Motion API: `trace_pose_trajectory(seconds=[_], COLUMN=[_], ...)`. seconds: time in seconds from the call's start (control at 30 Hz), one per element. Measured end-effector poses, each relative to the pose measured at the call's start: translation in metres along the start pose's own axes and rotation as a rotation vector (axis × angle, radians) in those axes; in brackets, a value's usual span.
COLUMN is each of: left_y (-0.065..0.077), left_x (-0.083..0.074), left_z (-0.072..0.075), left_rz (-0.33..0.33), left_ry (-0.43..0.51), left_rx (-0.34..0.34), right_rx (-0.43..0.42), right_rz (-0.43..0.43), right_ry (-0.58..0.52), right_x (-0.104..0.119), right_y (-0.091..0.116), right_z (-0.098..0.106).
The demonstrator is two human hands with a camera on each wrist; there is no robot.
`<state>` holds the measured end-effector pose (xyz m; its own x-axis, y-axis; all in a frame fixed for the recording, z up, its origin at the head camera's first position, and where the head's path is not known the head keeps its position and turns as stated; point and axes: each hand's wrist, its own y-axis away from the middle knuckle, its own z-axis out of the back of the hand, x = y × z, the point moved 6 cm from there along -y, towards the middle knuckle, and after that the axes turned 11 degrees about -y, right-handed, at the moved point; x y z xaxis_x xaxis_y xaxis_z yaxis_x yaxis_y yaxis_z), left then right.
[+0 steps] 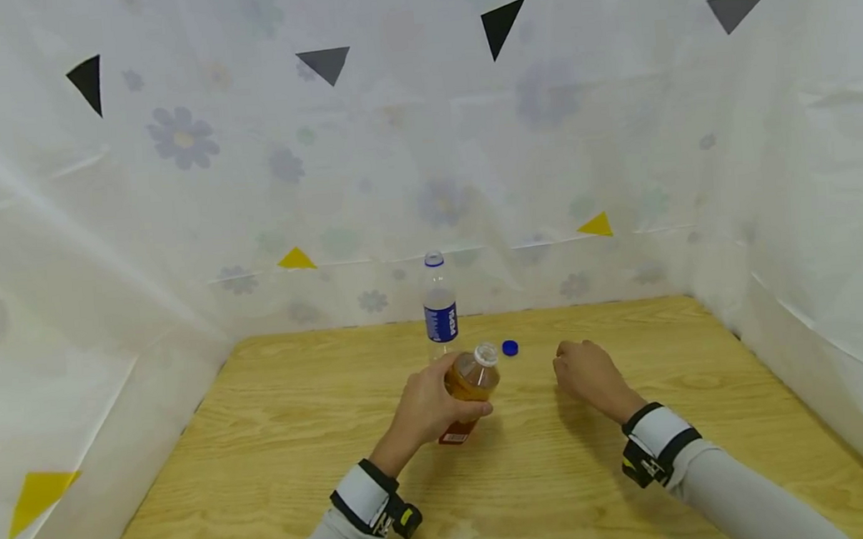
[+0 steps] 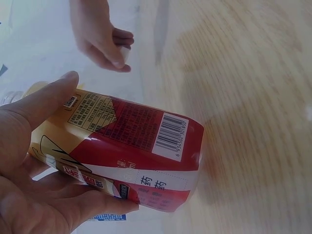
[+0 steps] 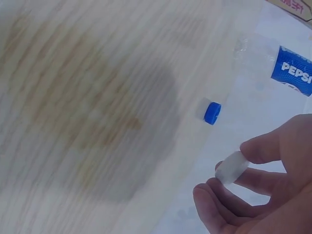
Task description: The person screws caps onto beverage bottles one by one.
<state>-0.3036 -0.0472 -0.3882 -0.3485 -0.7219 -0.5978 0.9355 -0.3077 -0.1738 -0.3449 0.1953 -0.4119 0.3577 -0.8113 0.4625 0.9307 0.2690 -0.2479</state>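
My left hand grips a bottle of amber drink round its upper body; its neck has no cap on. A red and gold label with a barcode wraps this bottle, which tilts in the left wrist view. To the right, my right hand pinches a white bottle cap between thumb and fingers, above the table. Behind the held bottle stands a clear Pepsi bottle with a blue label, uncapped and partly hidden. A blue cap lies on the table beside it.
The wood-grain table is walled at the back and both sides by a pale flowered sheet with triangle stickers. Both wrists carry strapped-on cameras.
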Motion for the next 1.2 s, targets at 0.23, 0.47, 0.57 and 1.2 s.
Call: trace_pose_trajectory(seconds=[0.23,0.47,0.57,1.2], left_y=[0.000,0.000,0.000,-0.001], left_x=[0.002,0.002,0.002,0.001], left_z=[0.000,0.000,0.001,0.001], left_rz=[0.010,0.004,0.006,0.013], left_ry=[-0.001,0.000,-0.003,0.004], left_rx=[-0.004,-0.001,-0.004,-0.008], right_rx=[0.024,0.035,0.031,0.025], right_rz=[-0.144,-0.182,-0.175,-0.123], right_ry=[-0.164,-0.191,-0.177,-0.179], right_x=[0.004,0.001,0.001,0.022], right_y=[-0.001,0.004,0.006,0.011], right_z=[-0.001,-0.004,-0.005,-0.013])
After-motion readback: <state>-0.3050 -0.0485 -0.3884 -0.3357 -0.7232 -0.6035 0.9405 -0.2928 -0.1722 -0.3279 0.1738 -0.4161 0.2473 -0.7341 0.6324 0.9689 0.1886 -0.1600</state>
